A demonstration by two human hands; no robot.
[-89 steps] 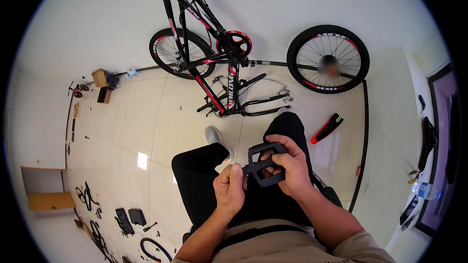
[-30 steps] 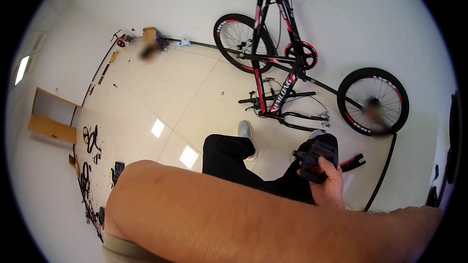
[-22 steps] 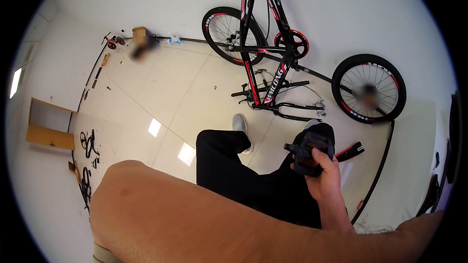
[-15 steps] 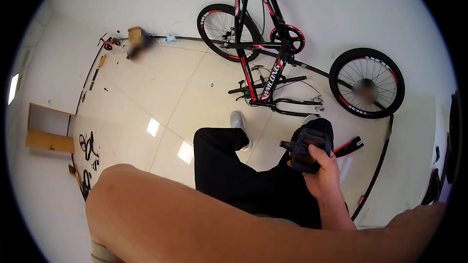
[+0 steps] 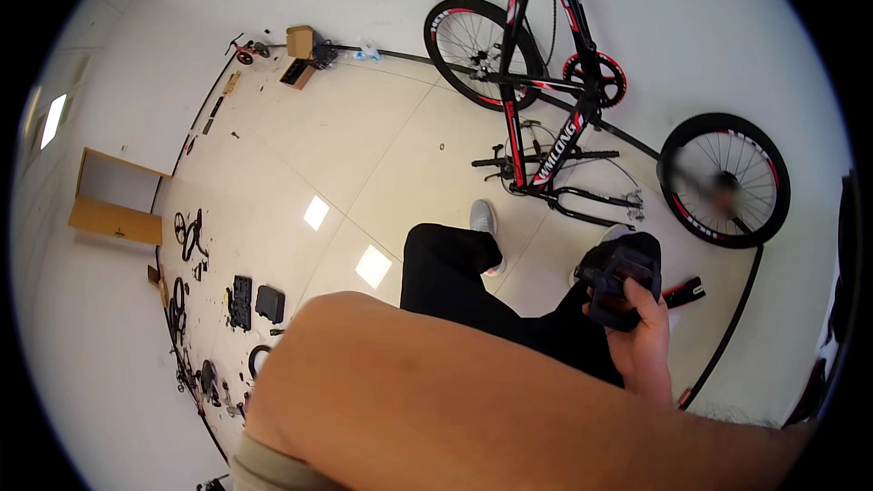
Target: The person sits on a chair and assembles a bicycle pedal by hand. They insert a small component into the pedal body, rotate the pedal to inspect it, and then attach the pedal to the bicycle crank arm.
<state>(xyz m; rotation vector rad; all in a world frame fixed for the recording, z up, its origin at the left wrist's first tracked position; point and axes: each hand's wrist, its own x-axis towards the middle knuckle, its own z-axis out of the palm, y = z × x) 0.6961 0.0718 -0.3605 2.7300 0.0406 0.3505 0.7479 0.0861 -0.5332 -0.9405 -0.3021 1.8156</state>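
My right hand (image 5: 644, 336) is closed on a black bicycle pedal (image 5: 627, 286), with the thumb lying across its near face. Dark orange reflectors show in the pedal's frame. It is held above my right knee, and the fingers behind it are hidden. My left arm passes over the front of the view from lower left to the right rim, covering my right forearm. The left hand lies beyond the rim, out of sight. Past my knees, a black and red bicycle frame (image 5: 555, 159) leans by the wall, a wheel (image 5: 446, 45) at its back end.
A loose wheel (image 5: 773, 177) leans on the wall at right. A fork with handlebars (image 5: 591, 205) lies by the frame, and a black-red part (image 5: 684, 293) beside my knee. Tool cases (image 5: 270, 304), small parts and an open wooden cabinet door (image 5: 114, 221) are at left; a cardboard box (image 5: 300, 41) stands far back.
The view has swung left, bringing the tool cases and more floor parts into sight. The pedal stays in my right hand, slightly turned. My left hand has passed out of view at the right rim.
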